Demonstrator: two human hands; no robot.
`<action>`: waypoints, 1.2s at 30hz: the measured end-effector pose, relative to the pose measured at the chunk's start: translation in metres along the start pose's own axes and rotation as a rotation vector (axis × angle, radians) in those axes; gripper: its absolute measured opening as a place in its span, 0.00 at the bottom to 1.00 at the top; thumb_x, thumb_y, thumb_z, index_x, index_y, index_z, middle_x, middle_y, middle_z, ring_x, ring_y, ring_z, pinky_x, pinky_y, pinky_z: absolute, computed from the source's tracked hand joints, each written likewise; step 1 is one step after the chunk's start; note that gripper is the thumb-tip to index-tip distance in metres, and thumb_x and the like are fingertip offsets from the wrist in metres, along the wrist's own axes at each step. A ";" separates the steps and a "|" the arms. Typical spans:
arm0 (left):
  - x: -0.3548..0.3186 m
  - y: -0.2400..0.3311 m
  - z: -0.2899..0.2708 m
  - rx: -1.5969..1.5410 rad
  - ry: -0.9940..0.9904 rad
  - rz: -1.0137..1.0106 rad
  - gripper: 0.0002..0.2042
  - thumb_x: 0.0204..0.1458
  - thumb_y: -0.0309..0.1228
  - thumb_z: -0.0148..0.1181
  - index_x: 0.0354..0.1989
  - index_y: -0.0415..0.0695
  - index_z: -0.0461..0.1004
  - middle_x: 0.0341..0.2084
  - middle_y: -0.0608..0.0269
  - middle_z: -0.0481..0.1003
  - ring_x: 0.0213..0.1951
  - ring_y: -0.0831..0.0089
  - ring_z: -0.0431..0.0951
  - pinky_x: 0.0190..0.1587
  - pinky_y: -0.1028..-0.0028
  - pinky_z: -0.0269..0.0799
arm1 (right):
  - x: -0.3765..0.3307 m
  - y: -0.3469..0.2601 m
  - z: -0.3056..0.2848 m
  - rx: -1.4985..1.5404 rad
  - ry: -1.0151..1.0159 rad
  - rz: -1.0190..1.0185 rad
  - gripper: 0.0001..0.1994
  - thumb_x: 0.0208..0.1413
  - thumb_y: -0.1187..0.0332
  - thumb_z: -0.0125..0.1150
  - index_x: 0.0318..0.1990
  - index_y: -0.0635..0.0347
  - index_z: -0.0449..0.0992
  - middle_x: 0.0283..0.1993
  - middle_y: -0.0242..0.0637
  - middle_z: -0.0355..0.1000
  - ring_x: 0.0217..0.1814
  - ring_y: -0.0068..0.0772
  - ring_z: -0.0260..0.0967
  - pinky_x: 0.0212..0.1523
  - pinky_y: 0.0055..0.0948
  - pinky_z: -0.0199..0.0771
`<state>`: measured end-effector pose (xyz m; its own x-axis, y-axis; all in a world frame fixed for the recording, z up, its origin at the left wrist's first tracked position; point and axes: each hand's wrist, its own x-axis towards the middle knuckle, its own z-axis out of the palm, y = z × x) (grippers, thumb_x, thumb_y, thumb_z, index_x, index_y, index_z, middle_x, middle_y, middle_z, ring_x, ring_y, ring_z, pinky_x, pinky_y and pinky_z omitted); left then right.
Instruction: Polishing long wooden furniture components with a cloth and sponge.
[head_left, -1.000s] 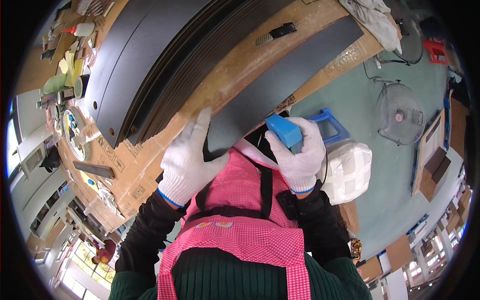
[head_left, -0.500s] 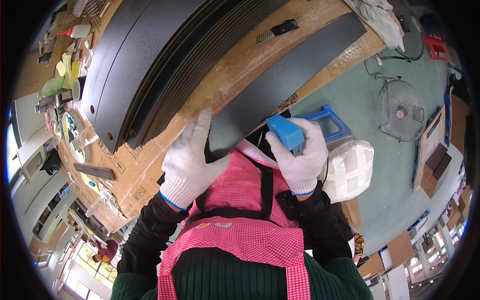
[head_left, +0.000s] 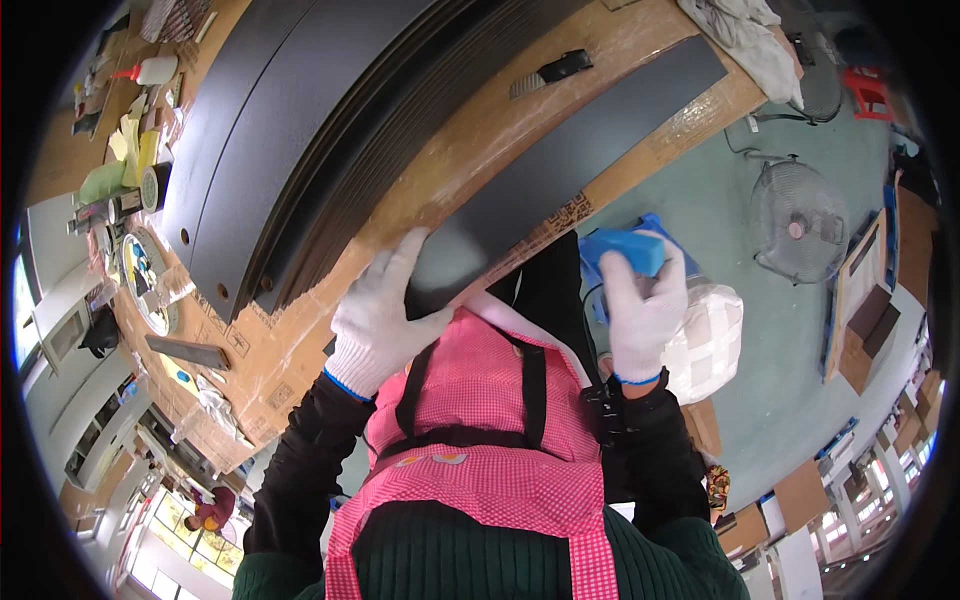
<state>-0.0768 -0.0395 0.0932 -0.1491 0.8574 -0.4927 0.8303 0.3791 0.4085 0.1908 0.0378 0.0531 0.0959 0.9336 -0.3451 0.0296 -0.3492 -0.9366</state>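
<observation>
Currently we spread our left hand at the near end of one dark board lying on cardboard; our right hand pinches a blue block, apart from it. Stacked boards lie beyond; what's done or left we cannot tell. Dark printing marks the cardboard, brand unclear.
</observation>
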 end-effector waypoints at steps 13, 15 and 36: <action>-0.069 -0.121 0.059 0.121 0.110 0.031 0.51 0.35 0.38 0.83 0.73 0.45 0.66 0.43 0.49 0.74 0.47 0.47 0.78 0.51 0.55 0.76 | 0.151 -0.037 -0.071 -0.206 0.107 -0.084 0.19 0.67 0.64 0.68 0.59 0.66 0.75 0.46 0.35 0.79 0.42 0.22 0.75 0.47 0.25 0.77; -0.073 -0.126 0.066 0.146 0.116 0.025 0.51 0.34 0.37 0.84 0.74 0.45 0.65 0.44 0.49 0.74 0.48 0.47 0.78 0.52 0.55 0.75 | 0.177 -0.047 -0.067 -0.287 0.043 -0.104 0.20 0.66 0.64 0.69 0.58 0.66 0.75 0.46 0.34 0.80 0.43 0.22 0.75 0.47 0.25 0.77; -0.081 -0.142 0.074 0.148 0.102 0.006 0.55 0.34 0.36 0.85 0.76 0.46 0.62 0.49 0.50 0.74 0.51 0.46 0.75 0.56 0.53 0.73 | 0.249 -0.046 -0.050 -0.353 -0.450 -0.117 0.20 0.58 0.64 0.73 0.54 0.63 0.77 0.42 0.30 0.80 0.42 0.18 0.75 0.48 0.25 0.77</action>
<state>-0.1432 -0.1881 0.0183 -0.1917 0.8931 -0.4070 0.9001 0.3253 0.2899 0.2634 0.2821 0.0134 -0.3582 0.8825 -0.3048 0.3518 -0.1748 -0.9196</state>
